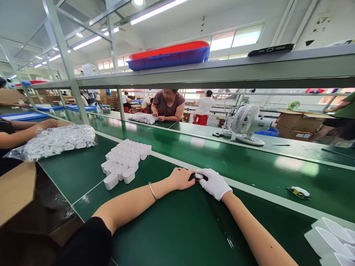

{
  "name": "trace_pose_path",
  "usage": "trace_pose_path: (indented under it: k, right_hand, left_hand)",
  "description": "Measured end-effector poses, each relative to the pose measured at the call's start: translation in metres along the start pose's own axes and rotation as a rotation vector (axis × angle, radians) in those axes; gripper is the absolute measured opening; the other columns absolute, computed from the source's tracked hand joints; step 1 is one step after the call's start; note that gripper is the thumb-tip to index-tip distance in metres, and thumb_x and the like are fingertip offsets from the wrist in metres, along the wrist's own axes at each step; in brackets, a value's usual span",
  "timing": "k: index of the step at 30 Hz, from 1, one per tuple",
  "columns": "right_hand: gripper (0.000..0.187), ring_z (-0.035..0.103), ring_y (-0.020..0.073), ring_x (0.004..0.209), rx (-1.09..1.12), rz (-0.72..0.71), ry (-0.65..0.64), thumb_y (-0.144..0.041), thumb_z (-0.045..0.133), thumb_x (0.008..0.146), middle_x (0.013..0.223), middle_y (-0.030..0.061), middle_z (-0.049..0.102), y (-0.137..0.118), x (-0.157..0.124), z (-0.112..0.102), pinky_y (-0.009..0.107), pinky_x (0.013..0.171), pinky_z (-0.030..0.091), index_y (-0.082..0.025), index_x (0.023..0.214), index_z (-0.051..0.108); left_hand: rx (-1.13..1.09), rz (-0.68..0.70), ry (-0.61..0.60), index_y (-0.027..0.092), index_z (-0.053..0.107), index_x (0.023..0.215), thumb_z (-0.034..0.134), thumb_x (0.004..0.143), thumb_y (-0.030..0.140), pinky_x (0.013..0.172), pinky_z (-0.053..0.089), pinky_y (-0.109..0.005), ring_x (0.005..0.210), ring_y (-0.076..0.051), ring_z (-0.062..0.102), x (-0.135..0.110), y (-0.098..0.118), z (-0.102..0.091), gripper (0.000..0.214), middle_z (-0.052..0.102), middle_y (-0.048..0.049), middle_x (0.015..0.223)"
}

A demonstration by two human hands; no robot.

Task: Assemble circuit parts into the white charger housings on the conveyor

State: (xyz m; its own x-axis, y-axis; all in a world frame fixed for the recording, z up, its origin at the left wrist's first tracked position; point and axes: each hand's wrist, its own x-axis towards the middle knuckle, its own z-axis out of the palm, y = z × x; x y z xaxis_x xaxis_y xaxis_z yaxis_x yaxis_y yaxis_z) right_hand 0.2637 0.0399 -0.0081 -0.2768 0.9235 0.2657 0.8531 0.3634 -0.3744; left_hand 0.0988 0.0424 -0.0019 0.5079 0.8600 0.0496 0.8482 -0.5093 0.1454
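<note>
My bare left hand (pixel 181 178) and my right hand (pixel 214 183), which wears a white glove, meet on the green bench top (pixel 172 229). Together they pinch a small dark item with a yellow mark (pixel 198 177); most of it is hidden by the fingers. A thin bracelet (pixel 152 191) circles my left wrist. A cluster of several small white plastic cases (pixel 124 160) stands in rows to the left of my hands. A similar small dark and yellow item (pixel 298 192) lies alone on the belt to the right.
A bag of white parts (pixel 55 142) lies at left under another person's arms (pixel 24 129). White trays (pixel 331 236) sit at the lower right edge. A desk fan (pixel 245 123) stands across the belt. A person (pixel 168 105) works opposite. Cardboard (pixel 16 192) lies at left.
</note>
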Motion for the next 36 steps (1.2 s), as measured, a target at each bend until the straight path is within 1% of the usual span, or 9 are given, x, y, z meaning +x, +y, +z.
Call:
trace_pose_path:
  k: [14, 18, 23, 24, 28, 36]
  right_hand:
    - [0.033, 0.059, 0.0218, 0.096, -0.007, -0.005, -0.011, -0.020, 0.047, 0.073, 0.093, 0.0028, 0.068, -0.0003, -0.0002, -0.0004, 0.032, 0.084, 0.045, -0.027, 0.099, 0.067]
    - [0.037, 0.059, 0.0226, 0.098, 0.008, -0.003, -0.020, -0.022, 0.049, 0.072, 0.097, 0.0040, 0.068, 0.0012, -0.0005, 0.0001, 0.033, 0.085, 0.045, -0.024, 0.105, 0.065]
    - [0.052, 0.059, 0.0234, 0.099, 0.004, 0.056, 0.002, -0.024, 0.054, 0.068, 0.102, 0.0042, 0.067, 0.0020, 0.0008, 0.0028, 0.032, 0.086, 0.044, -0.023, 0.120, 0.057]
    - [0.051, 0.059, 0.0235, 0.099, -0.002, 0.058, 0.005, -0.025, 0.054, 0.068, 0.101, 0.0039, 0.067, 0.0023, 0.0014, 0.0031, 0.032, 0.085, 0.044, -0.024, 0.119, 0.057]
    - [0.040, 0.059, 0.0238, 0.099, -0.002, 0.025, 0.000, -0.027, 0.054, 0.069, 0.097, 0.0030, 0.068, 0.0047, 0.0031, 0.0027, 0.032, 0.084, 0.045, -0.025, 0.108, 0.064]
    - [0.029, 0.060, 0.0215, 0.092, 0.042, 0.022, 0.041, -0.029, 0.055, 0.070, 0.088, 0.0018, 0.069, 0.0051, 0.0020, 0.0056, 0.030, 0.080, 0.046, -0.025, 0.095, 0.069]
  left_hand:
    - [0.001, 0.010, 0.012, 0.023, 0.047, 0.125, 0.037, 0.088, 0.041, 0.087, 0.045, -0.038, 0.099, -0.026, 0.062, -0.0001, -0.0007, 0.0016, 0.043, 0.066, -0.0078, 0.109]
    - [-0.006, 0.004, 0.009, 0.023, 0.047, 0.125, 0.038, 0.088, 0.041, 0.088, 0.045, -0.039, 0.101, -0.027, 0.061, 0.0004, -0.0012, 0.0022, 0.043, 0.065, -0.0077, 0.110]
    - [-0.013, -0.005, 0.010, 0.022, 0.048, 0.125, 0.039, 0.087, 0.043, 0.089, 0.044, -0.039, 0.102, -0.027, 0.061, 0.0013, -0.0014, 0.0032, 0.044, 0.064, -0.0081, 0.112]
    - [-0.014, -0.008, 0.010, 0.022, 0.048, 0.125, 0.039, 0.087, 0.043, 0.089, 0.044, -0.039, 0.102, -0.027, 0.061, 0.0015, -0.0015, 0.0033, 0.044, 0.065, -0.0080, 0.111]
    - [-0.017, -0.017, 0.012, 0.022, 0.048, 0.125, 0.039, 0.087, 0.043, 0.089, 0.044, -0.040, 0.101, -0.027, 0.061, 0.0017, -0.0013, 0.0034, 0.045, 0.065, -0.0080, 0.110]
    - [-0.015, -0.029, 0.018, 0.023, 0.049, 0.125, 0.040, 0.087, 0.041, 0.090, 0.043, -0.039, 0.101, -0.026, 0.061, 0.0005, -0.0001, 0.0024, 0.043, 0.066, -0.0075, 0.107]
